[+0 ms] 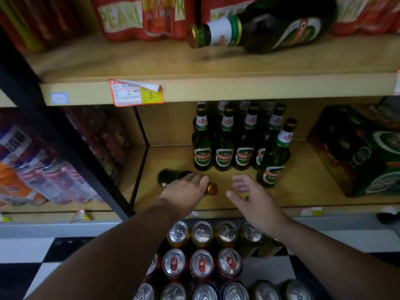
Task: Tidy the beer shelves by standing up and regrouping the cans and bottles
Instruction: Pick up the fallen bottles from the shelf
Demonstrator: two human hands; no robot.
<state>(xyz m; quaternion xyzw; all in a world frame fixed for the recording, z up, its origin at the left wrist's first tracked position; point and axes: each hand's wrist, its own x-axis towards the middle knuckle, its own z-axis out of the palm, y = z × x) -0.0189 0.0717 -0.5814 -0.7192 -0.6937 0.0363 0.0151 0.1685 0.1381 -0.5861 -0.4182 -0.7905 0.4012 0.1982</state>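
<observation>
The middle shelf [303, 191] has bare wood between its left side wall [141, 131] and the standing bottles [225, 146], and also along its front edge. At the right end a green carton [368, 152] closes the space. The fallen bottle [171, 176] lies on its side near the front left corner of this shelf, with its bottom toward the side wall and its cap toward the middle. The left hand [188, 191] is curled over its neck and grasps it. The right hand [253, 198] is above the front edge, just beside the cap, with fingers spread and holding nothing. A single bottle [273, 161] stands in front of the group at its right end.

The bottles are of dark green glass, with a white neck label and a green oval label. On the standing ones "TSINGT" can be read. On the upper shelf [151, 63] another bottle [270, 27] lies on its side in front of red packs [138, 18] printed "PEARL". A price tag [136, 94] on that shelf's front edge shows "3". Below, cans [201, 234] stand upright in rows
</observation>
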